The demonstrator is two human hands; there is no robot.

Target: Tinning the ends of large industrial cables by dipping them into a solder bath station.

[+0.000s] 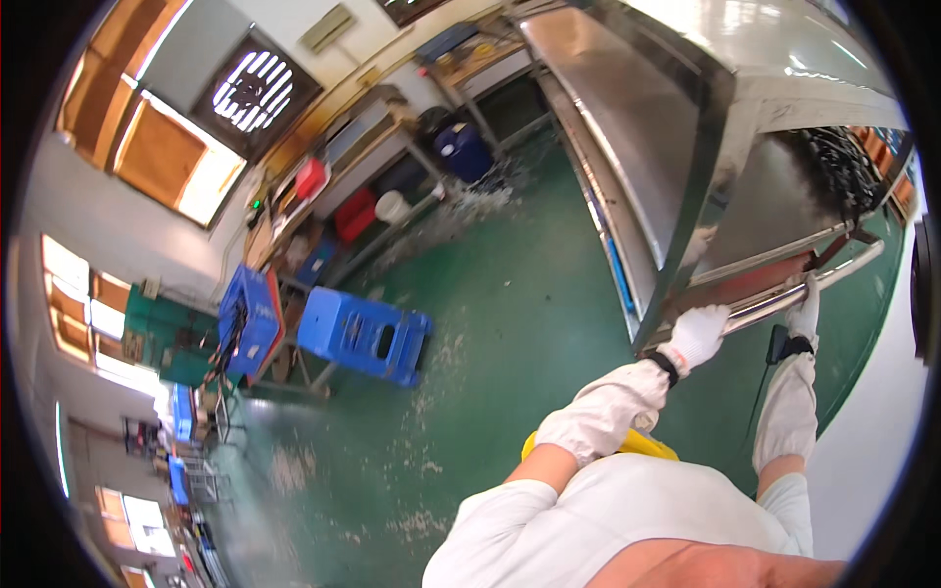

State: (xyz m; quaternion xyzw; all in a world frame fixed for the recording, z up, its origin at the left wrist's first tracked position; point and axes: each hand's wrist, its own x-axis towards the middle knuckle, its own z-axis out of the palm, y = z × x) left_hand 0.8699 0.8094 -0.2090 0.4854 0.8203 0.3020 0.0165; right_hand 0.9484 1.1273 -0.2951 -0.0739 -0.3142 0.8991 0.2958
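L hand (698, 336) wrapped round metal handle (760, 312), R hand (804, 312) on it too, can't tell how tightly. Handle's at rt of frame, on steel cart (698, 176), upper rt. Prob. best w/ even force both sides, wrists straight; blue crate (353, 328) ctr-left, well apart.

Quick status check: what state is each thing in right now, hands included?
Left hand: gloved, closed on the metal handle bar
Right hand: gloved, closed on the same bar, fingers partly hidden
Metal handle bar: gripped by both hands
Dark tangled pieces: heaped inside the metal rack
Wall fan: light showing through; cannot tell whether it turns
Green floor: marked with pale patches
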